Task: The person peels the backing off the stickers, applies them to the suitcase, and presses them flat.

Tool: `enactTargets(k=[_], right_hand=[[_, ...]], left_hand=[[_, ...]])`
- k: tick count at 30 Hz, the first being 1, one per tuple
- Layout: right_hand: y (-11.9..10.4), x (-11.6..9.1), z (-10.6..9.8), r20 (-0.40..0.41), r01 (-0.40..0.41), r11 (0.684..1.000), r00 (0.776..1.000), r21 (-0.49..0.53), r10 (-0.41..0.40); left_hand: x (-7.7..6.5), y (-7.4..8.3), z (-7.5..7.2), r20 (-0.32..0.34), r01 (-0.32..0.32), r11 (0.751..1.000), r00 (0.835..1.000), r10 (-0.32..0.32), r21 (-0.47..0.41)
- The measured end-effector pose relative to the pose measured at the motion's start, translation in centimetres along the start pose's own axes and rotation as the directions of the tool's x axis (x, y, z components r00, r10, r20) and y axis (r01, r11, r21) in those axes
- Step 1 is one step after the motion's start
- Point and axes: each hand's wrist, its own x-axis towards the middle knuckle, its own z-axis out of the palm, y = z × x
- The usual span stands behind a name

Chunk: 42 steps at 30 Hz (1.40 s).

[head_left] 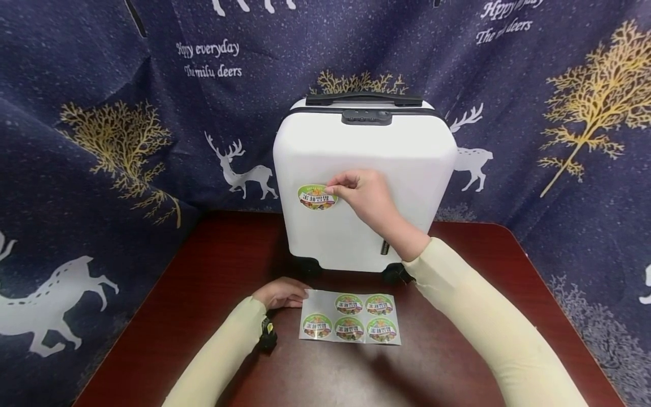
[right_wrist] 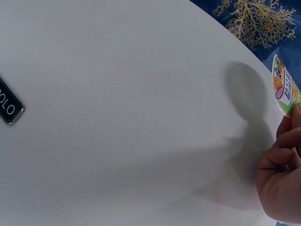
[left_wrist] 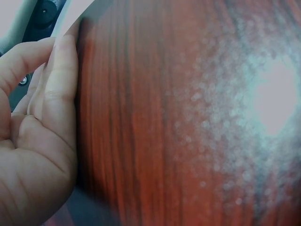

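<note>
Near the centre of the head view, the right hand (head_left: 370,198) pinches an oval sticker (head_left: 316,198) by its right edge between thumb and fingers, in front of the white suitcase (head_left: 356,147). At lower centre, the left hand (head_left: 282,293) pinches the upper-left corner of the silvery sticker sheet (head_left: 317,301) above the bench (head_left: 224,254). The sticker should be light, thin and easily creased, probably tacky behind, so its rim is the best hold.

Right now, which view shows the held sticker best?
The head view: the sticker faces the camera, nearly whole, pinched at one edge by the right hand. The right wrist view shows it slanted and cut by the frame; the left wrist view doesn't show it.
</note>
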Motion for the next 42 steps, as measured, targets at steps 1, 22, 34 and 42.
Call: enactTargets(k=[1, 22, 34, 42], right_hand=[[0.0, 0.0, 0.0, -0.005, -0.001, 1.0, 1.0, 0.002, 0.001], [-1.0, 0.9, 0.5, -0.04, 0.036, 0.998, 0.998, -0.043, -0.038], [-1.3, 1.2, 1.6, -0.06, 0.059, 0.982, 0.996, -0.179, -0.071], [-1.1, 0.8, 2.3, -0.135, 0.154, 0.906, 0.965, -0.393, -0.223]], left_hand=[[0.0, 0.0, 0.0, -0.001, 0.001, 1.0, 1.0, -0.001, 0.003], [0.1, -0.1, -0.2, -0.033, 0.008, 1.0, 0.999, -0.008, 0.016], [0.2, -0.2, -0.1, -0.045, 0.017, 1.0, 0.999, -0.017, 0.011], [0.3, -0.2, 0.0, -0.046, 0.017, 1.0, 0.999, -0.017, 0.005]])
